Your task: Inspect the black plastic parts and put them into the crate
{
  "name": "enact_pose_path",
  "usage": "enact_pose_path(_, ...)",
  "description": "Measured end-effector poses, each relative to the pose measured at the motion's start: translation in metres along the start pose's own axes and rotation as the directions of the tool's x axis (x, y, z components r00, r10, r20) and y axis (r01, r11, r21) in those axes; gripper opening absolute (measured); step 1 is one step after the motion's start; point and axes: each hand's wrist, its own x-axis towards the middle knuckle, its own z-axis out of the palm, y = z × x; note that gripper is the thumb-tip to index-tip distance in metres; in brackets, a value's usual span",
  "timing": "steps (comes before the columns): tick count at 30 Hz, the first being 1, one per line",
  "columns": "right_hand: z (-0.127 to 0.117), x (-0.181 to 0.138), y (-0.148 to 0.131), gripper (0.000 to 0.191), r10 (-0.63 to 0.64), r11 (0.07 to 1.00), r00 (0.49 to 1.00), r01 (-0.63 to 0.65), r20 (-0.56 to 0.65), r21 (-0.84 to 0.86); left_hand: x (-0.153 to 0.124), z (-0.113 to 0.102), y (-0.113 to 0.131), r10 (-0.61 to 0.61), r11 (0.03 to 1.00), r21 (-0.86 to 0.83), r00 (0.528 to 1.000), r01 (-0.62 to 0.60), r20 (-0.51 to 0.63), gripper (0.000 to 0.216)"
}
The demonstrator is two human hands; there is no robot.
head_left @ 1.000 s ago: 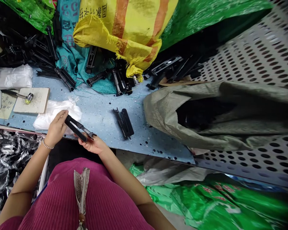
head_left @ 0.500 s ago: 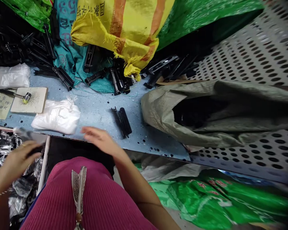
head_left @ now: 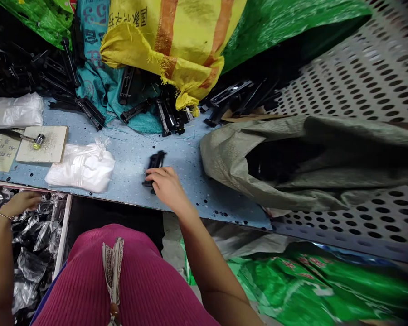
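On the blue speckled table [head_left: 129, 149], my right hand [head_left: 168, 183] has its fingers closed on a pair of slim black plastic parts [head_left: 154, 163] lying side by side. They are slightly blurred, and my fingers hide the lower end. At the far left, my left hand [head_left: 22, 203] hangs over a bin [head_left: 66, 231] of black parts in clear plastic bags [head_left: 32, 262]. Its fingers are loosely stretched out, and I see nothing in them. A bundle of clear plastic bags [head_left: 83, 165] lies on the table between my hands.
Another bag bundle [head_left: 18, 111] and a pale board [head_left: 47, 142] with a small tool on it are at the left. Loose black parts [head_left: 90, 111] lie along the back by a yellow sack [head_left: 190, 36]. An open grey sack [head_left: 224, 158] stands at the right.
My right hand has moved right onto the black parts, which are now turned and shifted left. My left hand has moved up-left, and the bagged item it held is no longer in it.
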Motion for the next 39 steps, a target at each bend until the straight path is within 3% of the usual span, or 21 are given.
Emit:
enact_pose_path(2,0.004,-0.006,-0.004,0.027,-0.011,0.998,0.999,0.013,-0.031,0.06,-0.004,0.02,0.065,0.247,0.962,-0.141,0.966,-0.235,0.076,0.049)
enact_pose_path(4,0.008,-0.009,-0.005,0.022,0.049,0.997,0.991,-0.041,-0.126,0.07,-0.004,0.051,0.133,0.484,0.858,-0.137,0.869,-0.495,-0.106,0.034)
enact_pose_path(5,0.011,-0.009,-0.005,0.026,0.094,0.995,0.98,-0.085,-0.178,0.054,-0.002,0.067,0.164,0.543,0.822,-0.044,0.805,-0.568,-0.24,0.028)
enact_pose_path(7,0.015,-0.01,0.001,0.041,0.168,0.985,0.957,-0.174,-0.238,-0.006,0.008,0.096,0.209,0.565,0.825,0.214,0.742,-0.524,-0.361,0.02)
enact_pose_path(9,0.017,-0.012,0.012,0.047,0.196,0.976,0.957,-0.212,-0.215,-0.054,0.022,0.11,0.227,0.552,0.826,0.355,0.753,-0.437,-0.359,0.012)
enact_pose_path(11,0.016,-0.014,0.026,0.043,0.196,0.978,0.968,-0.205,-0.154,-0.045,0.036,0.109,0.225,0.546,0.83,0.322,0.78,-0.454,-0.306,0.017)
enact_pose_path(13,0.012,-0.014,0.037,0.038,0.21,0.978,0.971,-0.207,-0.116,0.037,0.047,0.098,0.212,0.567,0.823,0.154,0.769,-0.547,-0.294,0.021)
enact_pose_path(16,0.008,-0.009,0.039,0.031,0.308,0.909,0.947,-0.267,-0.085,0.32,0.057,0.083,0.196,0.543,0.768,-0.161,0.764,-0.619,-0.348,0.014)
enact_pose_path(18,0.01,-0.005,0.027,0.033,0.388,0.711,0.922,-0.31,0.015,0.631,0.058,0.08,0.191,0.459,0.751,-0.329,0.812,-0.572,-0.361,0.008)
enact_pose_path(20,0.017,-0.003,0.008,0.039,0.38,0.339,0.899,-0.354,0.218,0.872,0.055,0.084,0.19,0.422,0.75,-0.372,0.829,-0.547,-0.368,0.008)
enact_pose_path(22,0.029,-0.003,-0.014,0.044,0.251,-0.03,0.871,-0.429,0.423,0.903,0.052,0.089,0.191,0.492,0.753,-0.245,0.77,-0.61,-0.406,0.016)
enact_pose_path(24,0.041,-0.006,-0.032,0.045,0.098,-0.22,0.828,-0.523,0.552,0.823,0.05,0.092,0.19,0.602,0.734,-0.05,0.683,-0.677,-0.414,0.031)
enact_pose_path(26,0.051,-0.01,-0.043,0.041,0.003,-0.267,0.783,-0.599,0.622,0.755,0.051,0.091,0.189,0.653,0.718,0.063,0.64,-0.693,-0.405,0.04)
enact_pose_path(30,0.057,-0.012,-0.052,0.034,-0.049,-0.2,0.736,-0.669,0.675,0.716,0.046,0.086,0.188,0.682,0.702,0.127,0.609,-0.701,-0.404,0.053)
enact_pose_path(33,0.058,-0.007,-0.056,0.031,-0.024,-0.187,0.743,-0.66,0.669,0.727,0.026,0.095,0.191,0.794,0.581,0.169,0.508,-0.796,-0.334,0.062)
enact_pose_path(37,0.067,0.004,-0.064,0.035,0.048,-0.469,0.791,-0.521,0.61,0.713,-0.013,0.118,0.195,0.934,0.306,0.075,0.284,-0.949,-0.215,0.073)
enact_pose_path(39,0.072,0.007,-0.071,0.039,0.087,-0.589,0.807,-0.431,0.584,0.684,-0.025,0.123,0.193,0.929,0.264,0.006,0.252,-0.965,-0.269,0.073)
